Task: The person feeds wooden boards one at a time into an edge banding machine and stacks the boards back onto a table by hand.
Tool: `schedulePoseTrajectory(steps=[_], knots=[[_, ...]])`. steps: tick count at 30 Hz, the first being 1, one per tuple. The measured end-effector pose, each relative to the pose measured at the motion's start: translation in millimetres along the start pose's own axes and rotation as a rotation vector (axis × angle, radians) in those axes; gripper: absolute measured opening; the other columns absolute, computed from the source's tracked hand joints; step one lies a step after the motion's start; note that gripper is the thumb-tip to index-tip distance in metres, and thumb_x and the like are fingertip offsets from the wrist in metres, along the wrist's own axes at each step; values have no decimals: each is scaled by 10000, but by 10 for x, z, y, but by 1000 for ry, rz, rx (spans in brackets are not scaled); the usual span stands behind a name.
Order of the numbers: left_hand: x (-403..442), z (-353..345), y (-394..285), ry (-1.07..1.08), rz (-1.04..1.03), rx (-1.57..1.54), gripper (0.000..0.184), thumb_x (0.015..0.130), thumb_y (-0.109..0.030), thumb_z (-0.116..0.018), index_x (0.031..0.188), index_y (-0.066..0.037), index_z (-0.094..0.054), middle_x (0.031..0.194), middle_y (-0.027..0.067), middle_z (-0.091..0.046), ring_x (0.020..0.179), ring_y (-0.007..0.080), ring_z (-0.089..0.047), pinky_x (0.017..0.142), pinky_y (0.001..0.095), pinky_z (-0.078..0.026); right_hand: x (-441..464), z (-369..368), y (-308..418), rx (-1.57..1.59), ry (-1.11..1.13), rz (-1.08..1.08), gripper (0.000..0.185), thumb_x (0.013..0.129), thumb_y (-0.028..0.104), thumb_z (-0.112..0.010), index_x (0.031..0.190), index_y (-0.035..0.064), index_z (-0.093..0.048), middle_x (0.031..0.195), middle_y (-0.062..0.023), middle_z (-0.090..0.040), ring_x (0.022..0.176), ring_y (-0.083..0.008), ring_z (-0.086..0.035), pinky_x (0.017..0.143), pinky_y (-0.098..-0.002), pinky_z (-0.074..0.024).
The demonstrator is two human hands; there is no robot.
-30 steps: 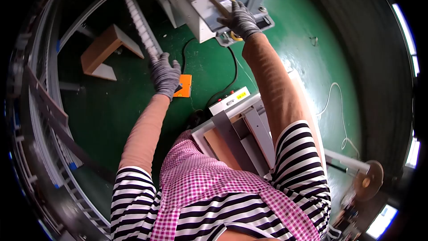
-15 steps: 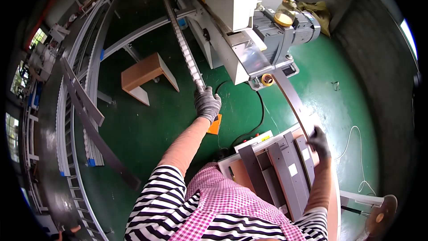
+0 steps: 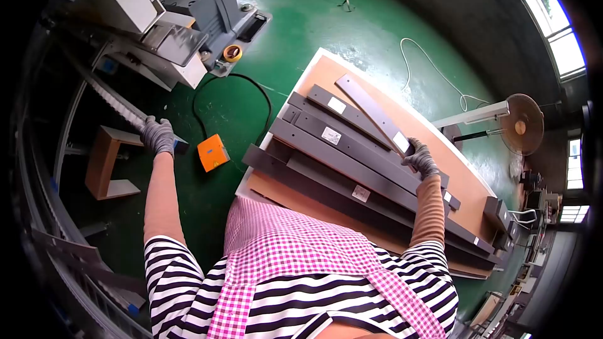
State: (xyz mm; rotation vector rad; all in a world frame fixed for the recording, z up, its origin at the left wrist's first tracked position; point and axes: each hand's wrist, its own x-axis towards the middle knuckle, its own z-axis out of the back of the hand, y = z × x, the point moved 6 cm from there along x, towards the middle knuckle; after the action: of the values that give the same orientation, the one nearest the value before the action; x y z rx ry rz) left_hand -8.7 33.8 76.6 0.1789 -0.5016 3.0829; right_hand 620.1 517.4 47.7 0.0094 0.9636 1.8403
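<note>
Holding one end of a gray board [image 3: 374,111] with right fingers [image 3: 416,161], beside more boards [image 3: 364,157] on the brown tabletop [image 3: 455,179]; touching a long rail [image 3: 116,102] with left fingers [image 3: 151,123], not showing if squeezing.

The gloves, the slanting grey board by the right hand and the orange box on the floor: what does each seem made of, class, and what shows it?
Gloves: probably knitted fabric, matt; fine grey stripes suggest it.
Board: perhaps wood-based with a smooth grey coating; its even face hides the core.
Orange box: painted metal or plastic; uniform colour leaves it open.
</note>
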Motion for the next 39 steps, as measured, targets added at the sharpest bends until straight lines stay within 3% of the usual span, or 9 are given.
schedulePoseTrajectory(steps=[8, 15, 20, 24, 27, 31, 33, 36, 39], knots=[[-16, 0, 12, -49, -36, -47, 382, 799, -245, -633, 1150, -93, -634, 1459, 254, -328, 1074, 425, -586, 935, 445, -489, 398, -359, -6, -126, 51, 39, 853, 425, -4, -813, 1244, -11, -572, 1100, -102, -664, 1031, -215, -615, 943, -312, -492], [-12, 7, 36, -68, -55, -97, 373, 782, -236, -651, 1111, -60, -644, 1405, 262, -384, 1068, 420, -587, 943, 443, -485, 795, -546, 231, -294, 85, 47, 819, 461, 49, -813, 1247, 32, -583, 1116, -157, -663, 1068, -278, -627, 929, -350, -502], [-42, 54, 3, -84, -56, -88, 381, 785, -234, -648, 1116, -46, -648, 1425, 262, -364, 1135, 413, -553, 982, 432, -461, 864, -649, 212, -760, 138, -71, 921, 531, 153, -864, 1371, 211, -493, 1330, -108, -558, 1245, -307, -514, 1060, -419, -398], [-42, 62, -4, -57, -60, -81, 383, 819, -240, -633, 1151, -48, -635, 1458, 266, -313, 1185, 402, -526, 1027, 413, -432, 914, -811, 346, -844, 53, -53, 994, 579, 156, -839, 1452, 180, -365, 1389, -121, -491, 1292, -328, -452, 1067, -449, -385], [-25, -3, 32, -55, -58, -81, 387, 843, -238, -623, 1180, -49, -620, 1478, 261, -280, 1225, 393, -498, 1048, 402, -418, 949, -1020, 749, -725, 25, 154, 999, 591, 152, -828, 1462, 169, -338, 1376, -139, -496, 1305, -333, -432, 1068, -458, -381], [-27, -21, 57, -53, -63, -114, 391, 843, -235, -625, 1187, -50, -613, 1484, 261, -272, 1252, 391, -471, 1058, 395, -405, 1090, -1276, 1214, -780, 39, 173, 989, 612, 128, -805, 1471, 161, -314, 1358, -153, -512, 1282, -335, -462, 1059, -441, -394], [45, -169, 185, -64, -99, -144, 393, 826, -238, -633, 1165, -39, -614, 1434, 281, -335, 1226, 400, -482, 1037, 404, -413, 1237, -1387, 1109, -839, 167, -3, 945, 629, 97, -783, 1457, 146, -331, 1335, -157, -532, 1258, -331, -492, 1054, -420, -404], [74, -235, 199, -71, -145, -153, 385, 831, -251, -636, 1157, -46, -617, 1366, 264, -397, 1168, 386, -511, 998, 406, -428, 1397, -1418, 884, -757, 75, 113, 848, 651, 75, -755, 1412, 134, -386, 1307, -165, -555, 1235, -320, -520, 1045, -404, -417], [87, -195, 229, -69, -155, -142, 378, 836, -264, -638, 1149, -53, -620, 1298, 248, -460, 1110, 373, -540, 960, 408, -443, 1308, -1362, 1059, -709, 38, 27, 483, 819, 37, -577, 1288, 130, -511, 1299, -146, -564, 1229, -305, -531, 1023, -400, -439]])
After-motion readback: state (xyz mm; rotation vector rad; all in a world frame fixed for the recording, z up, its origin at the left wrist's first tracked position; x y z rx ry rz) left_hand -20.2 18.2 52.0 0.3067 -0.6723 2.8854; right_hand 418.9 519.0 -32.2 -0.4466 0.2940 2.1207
